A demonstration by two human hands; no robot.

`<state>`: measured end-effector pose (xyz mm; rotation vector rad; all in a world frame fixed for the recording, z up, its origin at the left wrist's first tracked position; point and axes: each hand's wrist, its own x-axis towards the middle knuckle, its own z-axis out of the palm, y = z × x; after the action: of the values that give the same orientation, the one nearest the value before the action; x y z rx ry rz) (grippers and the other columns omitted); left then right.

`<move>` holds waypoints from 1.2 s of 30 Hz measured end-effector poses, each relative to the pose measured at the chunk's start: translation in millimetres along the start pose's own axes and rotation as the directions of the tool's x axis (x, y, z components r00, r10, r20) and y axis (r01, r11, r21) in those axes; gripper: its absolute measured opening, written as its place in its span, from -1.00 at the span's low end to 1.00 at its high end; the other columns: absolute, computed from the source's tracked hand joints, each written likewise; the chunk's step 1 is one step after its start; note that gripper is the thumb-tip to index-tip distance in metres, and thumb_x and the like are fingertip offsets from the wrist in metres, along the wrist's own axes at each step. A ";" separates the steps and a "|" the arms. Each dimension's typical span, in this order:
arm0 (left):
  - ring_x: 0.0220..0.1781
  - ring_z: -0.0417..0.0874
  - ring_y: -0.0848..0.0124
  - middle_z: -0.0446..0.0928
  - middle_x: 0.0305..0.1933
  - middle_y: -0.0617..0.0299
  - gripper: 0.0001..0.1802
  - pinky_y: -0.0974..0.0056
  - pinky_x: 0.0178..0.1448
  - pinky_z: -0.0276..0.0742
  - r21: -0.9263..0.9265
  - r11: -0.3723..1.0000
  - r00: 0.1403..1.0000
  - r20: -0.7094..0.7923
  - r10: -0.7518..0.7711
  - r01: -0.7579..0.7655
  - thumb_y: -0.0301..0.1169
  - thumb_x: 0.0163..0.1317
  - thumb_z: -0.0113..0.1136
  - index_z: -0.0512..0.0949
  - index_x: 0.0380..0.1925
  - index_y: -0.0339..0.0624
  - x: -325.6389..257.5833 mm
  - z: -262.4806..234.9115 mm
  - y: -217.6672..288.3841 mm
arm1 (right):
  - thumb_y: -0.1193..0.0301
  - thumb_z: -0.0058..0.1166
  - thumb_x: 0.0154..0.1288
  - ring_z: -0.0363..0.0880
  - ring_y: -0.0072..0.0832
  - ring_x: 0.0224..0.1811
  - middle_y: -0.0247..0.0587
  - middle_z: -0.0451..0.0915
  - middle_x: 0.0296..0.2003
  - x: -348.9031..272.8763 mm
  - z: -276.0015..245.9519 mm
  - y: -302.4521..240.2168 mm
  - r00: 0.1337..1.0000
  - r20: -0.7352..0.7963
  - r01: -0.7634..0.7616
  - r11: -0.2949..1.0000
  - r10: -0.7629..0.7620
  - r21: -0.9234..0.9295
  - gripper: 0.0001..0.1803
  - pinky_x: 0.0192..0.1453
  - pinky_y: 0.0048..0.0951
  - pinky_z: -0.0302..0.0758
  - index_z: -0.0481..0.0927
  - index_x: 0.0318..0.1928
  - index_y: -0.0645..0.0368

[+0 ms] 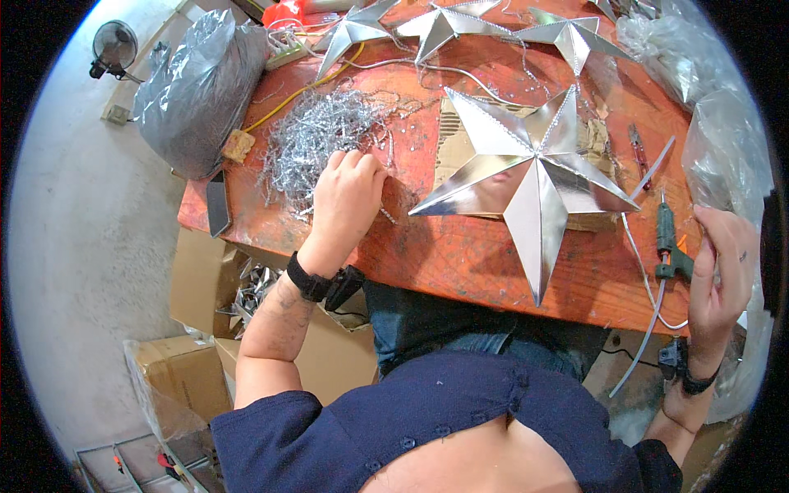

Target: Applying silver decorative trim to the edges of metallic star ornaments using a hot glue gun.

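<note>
My left hand [349, 185] is at the near edge of a tangled heap of thin silver strands [316, 131]. Its fingers are curled closed, and their tips are hidden, so what they hold does not show. A large shiny silver star [534, 230] lies on a piece of brown cardboard [452, 152] in the middle of the orange-red table. At the table's right edge my right hand [725, 259] is raised, fingers loosely stretched and thumb apart, seemingly holding nothing. Beside it lies a dark green glue gun [667, 238] with a translucent glue stick [649, 345] trailing from its back.
More silver stars [444, 29] line the far side of the table [394, 263]. Red-handled pliers [638, 156] lie right of the cardboard. A grey plastic bag [197, 90] stands far left, clear plastic bags [723, 156] at right. Open cardboard boxes [201, 275] sit below the left edge.
</note>
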<state>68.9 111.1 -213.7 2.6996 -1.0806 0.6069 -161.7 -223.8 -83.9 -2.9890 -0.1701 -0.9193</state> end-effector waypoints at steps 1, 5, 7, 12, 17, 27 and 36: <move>-0.27 0.48 0.19 0.50 -0.40 0.11 -0.91 0.22 -0.16 0.41 -0.072 0.997 0.997 -0.066 -0.027 0.023 -0.43 0.07 0.16 0.51 -0.47 -0.21 3.0 -4.7 -6.2 | 0.67 -0.13 0.08 0.48 -0.18 -0.18 -0.04 0.54 -0.26 2.2 -1.5 -1.0 1.000 -0.010 0.003 1.000 -0.003 0.000 -0.74 -0.03 -0.30 0.37 0.54 -0.20 0.32; -0.25 0.49 0.48 0.53 -0.34 0.25 -0.89 0.32 -0.12 0.39 -0.881 0.416 0.881 0.002 -0.473 0.225 -0.40 0.27 0.05 0.48 -0.33 -0.21 37.6 -63.8 -41.9 | 0.66 -0.13 0.09 0.50 -0.18 -0.19 -0.03 0.54 -0.28 11.2 -5.1 -6.9 0.999 -0.037 0.008 0.999 -0.006 0.053 -0.76 -0.01 -0.30 0.38 0.55 -0.22 0.33; -0.29 0.51 0.45 0.53 -0.31 0.18 -0.85 0.39 -0.13 0.43 -0.999 -0.013 0.868 -0.024 -0.496 -0.036 -0.40 0.29 0.05 0.47 -0.28 -0.29 49.1 -101.9 -69.6 | 0.66 -0.13 0.10 0.50 -0.17 -0.18 -0.03 0.55 -0.27 20.3 -3.8 -8.8 0.998 -0.066 0.029 0.993 -0.022 0.117 -0.76 0.00 -0.30 0.38 0.55 -0.23 0.33; -0.28 0.51 0.41 0.51 -0.31 0.18 -0.76 0.36 -0.10 0.48 -0.952 -0.062 0.900 -0.261 -0.350 -0.300 -0.47 0.26 0.07 0.46 -0.09 -0.33 89.8 -178.8 -53.5 | 0.58 -0.19 0.21 0.44 -0.37 0.06 -0.12 0.48 -0.03 57.7 16.4 -31.6 0.986 -0.078 -0.058 0.736 0.149 0.675 -0.63 0.20 -0.39 0.29 0.38 0.06 0.32; -0.29 0.51 0.48 0.50 -0.29 0.18 -0.70 0.43 -0.20 0.47 -0.918 -0.073 0.901 -0.364 -0.236 -0.390 -0.42 0.30 -0.01 0.38 -0.02 -0.34 132.4 -199.1 69.4 | 0.45 -0.06 0.24 0.27 -0.40 0.26 -0.11 0.36 0.15 125.4 35.1 -80.9 0.993 -0.113 0.111 -0.038 -0.039 0.993 -0.43 0.32 -0.40 0.19 0.17 0.26 0.25; -0.24 0.66 0.38 0.60 -0.24 0.06 -0.47 0.44 -0.23 0.63 -0.992 -0.045 0.991 -0.112 -0.067 -0.115 -0.56 0.18 0.09 0.27 0.18 -0.31 98.3 -138.2 125.3 | 0.35 0.01 0.30 0.08 -0.81 -0.68 -0.39 0.51 -0.46 40.7 2.7 -62.0 0.803 0.557 -0.477 -0.331 0.213 0.814 -0.69 -0.60 -0.71 0.02 0.39 -0.02 0.25; -0.35 0.62 0.48 0.60 -0.31 0.11 -0.64 0.50 -0.34 0.54 -0.972 0.095 0.967 0.226 0.119 0.216 -0.69 -0.01 0.23 0.49 -0.14 -0.33 85.0 -77.9 141.3 | 0.46 -0.01 0.27 0.42 -0.73 -0.35 -0.38 0.52 -0.39 -19.3 13.6 -22.6 0.671 0.593 -0.684 0.061 0.445 0.727 -0.89 -0.25 -0.70 0.31 0.50 -0.34 0.26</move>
<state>3.0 -20.3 -105.7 1.4656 -0.8734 -0.4818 -172.4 -202.7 -106.5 -1.6755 0.3843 -0.1774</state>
